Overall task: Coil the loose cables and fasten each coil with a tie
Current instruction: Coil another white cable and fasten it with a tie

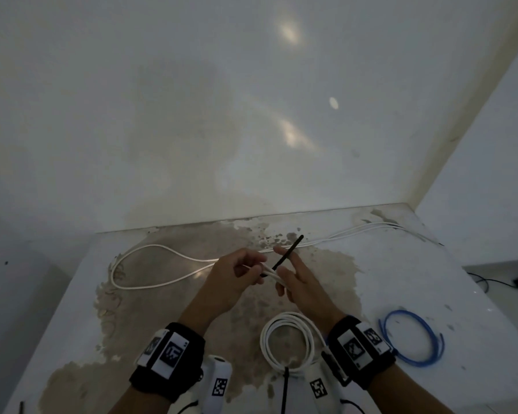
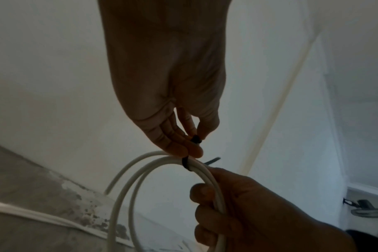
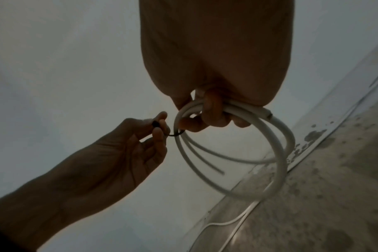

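Above the stained table (image 1: 401,279) my right hand (image 1: 281,282) curls its fingers (image 3: 211,110) round a small white cable coil (image 3: 281,153), which hangs below it. A black tie (image 2: 186,163) loops round the coil's strands beside those fingers. My left hand (image 1: 259,264) pinches the tie's head (image 2: 195,139) between thumb and fingertips, just left of the coil. The tie's free tail (image 1: 284,253) sticks up and away between the two hands. In the head view most of the held coil is hidden behind the hands.
Another white coil (image 1: 287,342) shows between my wrists, with a black strip across its near side. A blue cable coil (image 1: 413,339) lies to the right. Loose white cable (image 1: 150,264) loops on the left and runs to the back right corner (image 1: 356,231). Walls close the back and right.
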Motion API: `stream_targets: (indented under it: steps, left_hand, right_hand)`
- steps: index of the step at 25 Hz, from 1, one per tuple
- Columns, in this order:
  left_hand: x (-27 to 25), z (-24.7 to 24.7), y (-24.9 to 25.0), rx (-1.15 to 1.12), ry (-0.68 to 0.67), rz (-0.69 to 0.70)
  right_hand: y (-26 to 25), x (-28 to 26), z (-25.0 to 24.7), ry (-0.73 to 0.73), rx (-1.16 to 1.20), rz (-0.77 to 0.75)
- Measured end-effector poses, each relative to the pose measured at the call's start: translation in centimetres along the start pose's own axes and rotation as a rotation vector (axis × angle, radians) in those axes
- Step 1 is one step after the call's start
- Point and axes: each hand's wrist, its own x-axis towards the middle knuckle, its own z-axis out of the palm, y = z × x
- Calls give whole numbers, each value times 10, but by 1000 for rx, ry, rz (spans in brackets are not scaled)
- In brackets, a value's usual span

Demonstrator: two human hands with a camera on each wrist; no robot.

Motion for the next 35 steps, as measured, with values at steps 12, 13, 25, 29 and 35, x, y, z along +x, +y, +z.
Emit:
stream_targets:
  steps: [12,13,25,29,35]
  left_hand:
    - [-1,30,1,130,236,103]
    - [-3,34,1,141,225,111]
    - [14,57,6,289,187,27]
    - [23,59,19,220,135,47]
    - [26,61,13,-152,251,-96]
  right_hand:
    - [-11,2,2,366,2,-113]
    - [-14,0,2,369,81,-96]
    - [-13,6,-14,403,139,-68]
    - [-7,7,-15,411,16,-206]
    - [-10,11,-20,363,-8,-220]
